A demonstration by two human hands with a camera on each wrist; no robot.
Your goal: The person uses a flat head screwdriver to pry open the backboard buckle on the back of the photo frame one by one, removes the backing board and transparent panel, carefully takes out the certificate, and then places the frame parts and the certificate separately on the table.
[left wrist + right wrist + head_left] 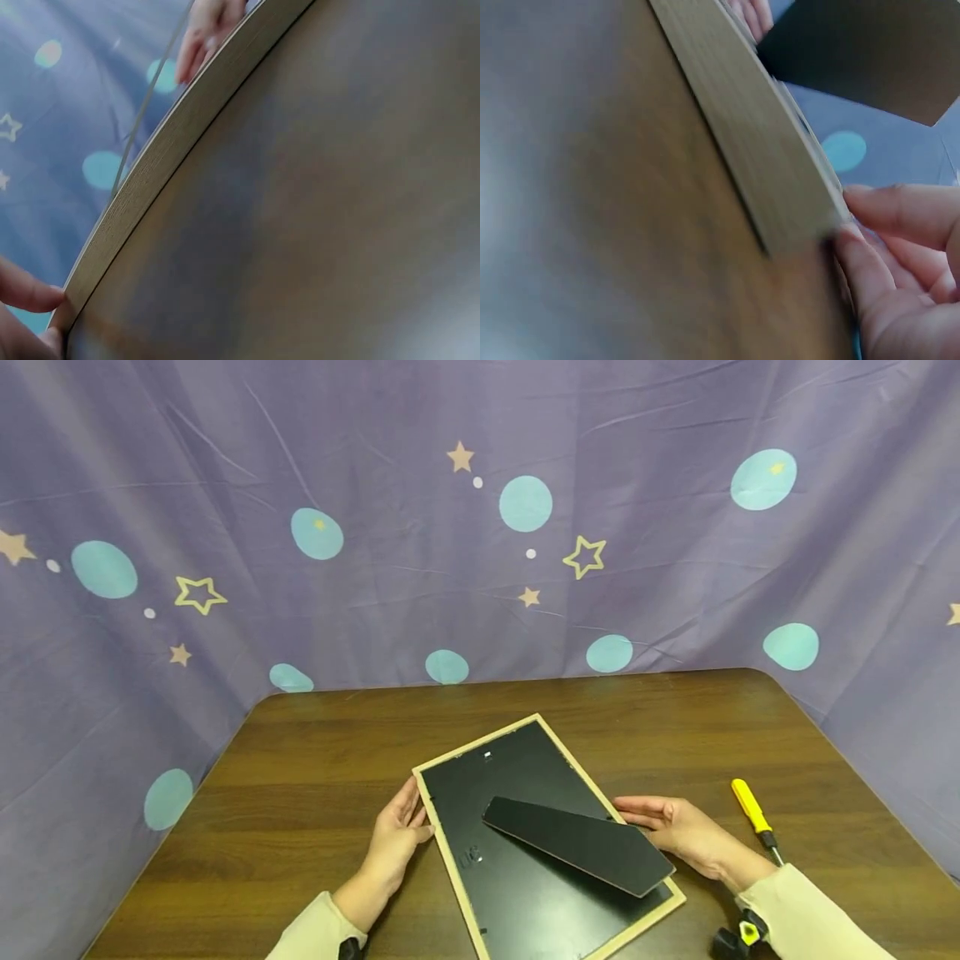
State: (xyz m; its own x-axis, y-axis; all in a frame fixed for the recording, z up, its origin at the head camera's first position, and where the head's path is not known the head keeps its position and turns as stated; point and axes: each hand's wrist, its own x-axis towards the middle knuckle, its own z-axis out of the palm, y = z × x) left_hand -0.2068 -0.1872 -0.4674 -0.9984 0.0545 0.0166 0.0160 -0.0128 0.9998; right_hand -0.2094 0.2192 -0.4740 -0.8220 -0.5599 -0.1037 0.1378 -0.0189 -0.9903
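Observation:
A picture frame (517,768) with a light wooden border is held back side up, showing its black backing board. From that board a black easel stand (577,845) sticks out toward the lower right. My left hand (393,839) grips the left border between thumb and fingers. On the opposite side, my right hand (686,835) holds the right border, partly hidden behind the stand. The right wrist view has thumb and finger pinching the frame's wooden edge (742,127) near a corner. The frame's glossy front fills much of both wrist views.
A screwdriver (752,810) with a yellow handle lies on the brown wooden table (315,777), close to my right forearm. Behind the table hangs a purple curtain (405,585) with stars and blue dots.

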